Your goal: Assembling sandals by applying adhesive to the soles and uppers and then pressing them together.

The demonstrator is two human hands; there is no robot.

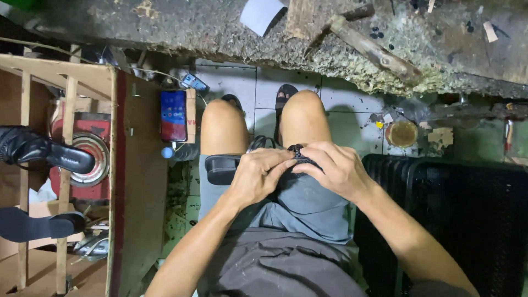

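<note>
A black sandal (234,165) lies across the person's lap, above the knees, with its block heel pointing to the left. Both hands work on its strap (297,150). The left hand (258,176) grips the shoe from the top, fingers curled and closed around the strap part. The right hand (335,170) pinches the strap end, with thumb and fingertips pressed together on it. A thin loop of strap stands up behind the hands.

How far the work is: the sole and the heel look complete, and the strap is already on the shoe. If the strap is fully fixed I cannot tell, because the fingers cover that place.

Around: on the wooden rack (66,165) at the left stand other black shoes (44,154). A phone (173,115) leans beside the rack with its screen lit. In front is a rough, dirty workbench (220,27), and a hammer (374,49) lies on it. A black crate (467,220) stands at the right.
</note>
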